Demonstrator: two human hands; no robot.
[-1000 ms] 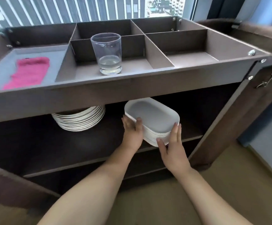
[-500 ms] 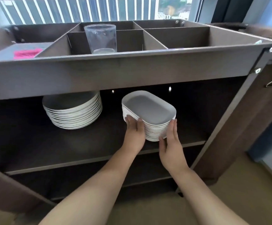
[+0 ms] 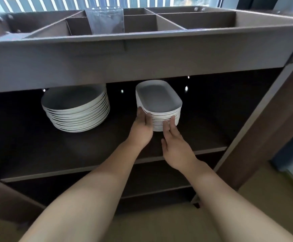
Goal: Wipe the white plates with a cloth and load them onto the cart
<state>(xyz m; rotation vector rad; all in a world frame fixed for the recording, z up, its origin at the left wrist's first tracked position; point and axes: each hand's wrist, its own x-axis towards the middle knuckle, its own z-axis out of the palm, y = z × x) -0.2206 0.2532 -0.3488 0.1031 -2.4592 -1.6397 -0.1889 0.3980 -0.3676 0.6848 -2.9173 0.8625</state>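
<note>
With your left hand [image 3: 143,123] and right hand [image 3: 175,143] flat, fingers straight, against the near side of the oblong plate stack [image 3: 159,100] on the cart's middle shelf [image 3: 89,147], push evenly so nothing topples.

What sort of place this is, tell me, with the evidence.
Probably a hotel or restaurant service area: a compartmented service cart holds stacks of round plates and oblong plates, with a glass on top.
</note>
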